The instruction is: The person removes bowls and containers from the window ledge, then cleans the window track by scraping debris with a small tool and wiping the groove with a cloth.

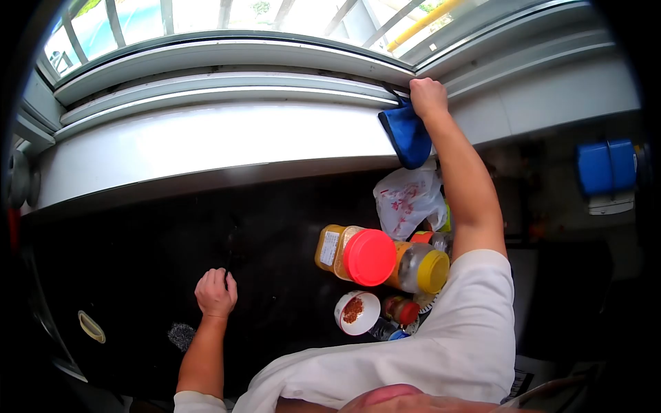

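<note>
At the window's right corner, my right hand is closed on a blue cloth with dark edging. The cloth hangs from the hand over the white sill, and part of its upper edge lies by the window track. Low over the black counter, my left hand has its fingers curled together. What it holds, if anything, is lost against the dark surface. Near that wrist lies a grey scouring pad.
Right of centre stand a red-lidded jar, a yellow-lidded jar, a small red-capped jar and a white bowl with red flakes. Behind them is a white plastic bag. A beige oval object lies at left.
</note>
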{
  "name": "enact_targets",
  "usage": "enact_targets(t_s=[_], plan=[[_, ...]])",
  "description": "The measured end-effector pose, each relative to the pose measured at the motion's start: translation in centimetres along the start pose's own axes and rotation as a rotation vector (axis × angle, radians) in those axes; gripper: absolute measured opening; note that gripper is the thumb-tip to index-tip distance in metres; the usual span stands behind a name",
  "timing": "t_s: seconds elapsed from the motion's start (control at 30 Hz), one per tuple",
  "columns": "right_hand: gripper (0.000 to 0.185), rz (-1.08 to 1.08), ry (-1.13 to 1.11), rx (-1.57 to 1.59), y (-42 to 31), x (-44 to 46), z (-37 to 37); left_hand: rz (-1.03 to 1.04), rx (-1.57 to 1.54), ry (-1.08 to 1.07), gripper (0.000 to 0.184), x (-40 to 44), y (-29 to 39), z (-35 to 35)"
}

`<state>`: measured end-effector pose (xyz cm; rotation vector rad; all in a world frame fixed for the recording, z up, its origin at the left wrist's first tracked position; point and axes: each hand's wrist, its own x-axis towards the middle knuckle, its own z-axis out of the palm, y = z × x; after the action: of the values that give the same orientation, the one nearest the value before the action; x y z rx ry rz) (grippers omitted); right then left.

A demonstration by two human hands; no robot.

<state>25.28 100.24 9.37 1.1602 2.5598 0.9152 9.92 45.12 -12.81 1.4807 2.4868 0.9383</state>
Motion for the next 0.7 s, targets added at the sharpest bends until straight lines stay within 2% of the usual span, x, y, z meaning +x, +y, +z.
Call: enact_targets(t_s=[0.07,0.17,0.27,0.37,0.5,0.63,0.7], plan=[[0.017,-0.039,0.029,0.014,0.2,-0.1,0.5,-0.011,-0.015,-0.022,0.009,0.1,0.0,-0.2],[0.018,-0.155,-0.055,0.052,1.4,-0.3,0.7,0.009,-0.017,0.005,0.009,0.1,-0.2,-0.2],[0.019,-0.133,0.018,-0.023,0.8,-2.9,0.0,0.003,-0.008,-0.001,0.009,0.1,-0.3,-0.1],[0.020,-0.083,-0.098,-0.149,-0.1,-2.9,-0.7,0.002,-0.017,-0.002,0.009,0.0,-0.3,-0.1],[0.021,-0.046,-0.188,-0.003,-0.1,-0.6,0.0,-0.001,-0.024,0.000,0.009,0.2,-0.4,-0.2],[0.019,-0.071,-0.152,0.021,0.1,-0.3,1.0,-0.003,-0.039,0.018,0.008,0.2,-0.3,-0.2],[0.017,-0.051,-0.066,0.091,0.4,-0.5,2.4,-0.001,-0.035,0.021,0.008,0.2,-0.3,-0.2]])
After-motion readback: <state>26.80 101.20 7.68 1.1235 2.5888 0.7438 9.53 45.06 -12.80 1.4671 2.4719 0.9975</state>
